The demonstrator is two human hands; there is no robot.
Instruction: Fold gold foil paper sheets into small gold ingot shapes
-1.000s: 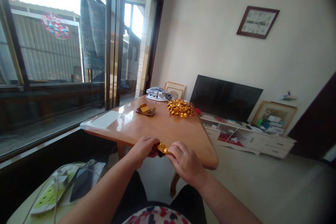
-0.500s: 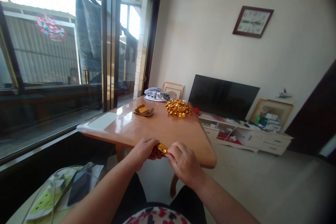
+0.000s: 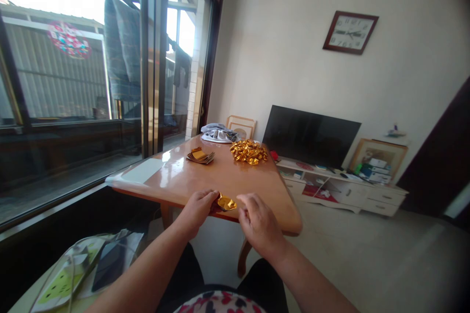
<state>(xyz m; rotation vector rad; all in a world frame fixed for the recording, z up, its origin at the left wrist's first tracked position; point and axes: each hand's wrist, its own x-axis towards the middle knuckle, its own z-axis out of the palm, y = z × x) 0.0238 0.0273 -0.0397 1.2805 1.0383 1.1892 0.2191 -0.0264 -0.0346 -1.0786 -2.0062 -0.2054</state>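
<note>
Strong daylight floods in through the window (image 3: 181, 32), harsh and overexposed.
The sky outside burns out white, and pale glare lies along the left edge of the wooden table (image 3: 235, 181), where the gold foil (image 3: 226, 202) glints. Light falls softly on the wall (image 3: 293, 58), with few shadows. The wide lens bends the window's frame and darkens the picture's corners; nothing looks markedly blurred.

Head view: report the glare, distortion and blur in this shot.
Head view: sunlight blows out the window, glare whitens the varnished wooden table near its window edge, the wall clock tilts from wide-angle bending, corners darken, and the gold foil wrapper stays fairly sharp.
</note>
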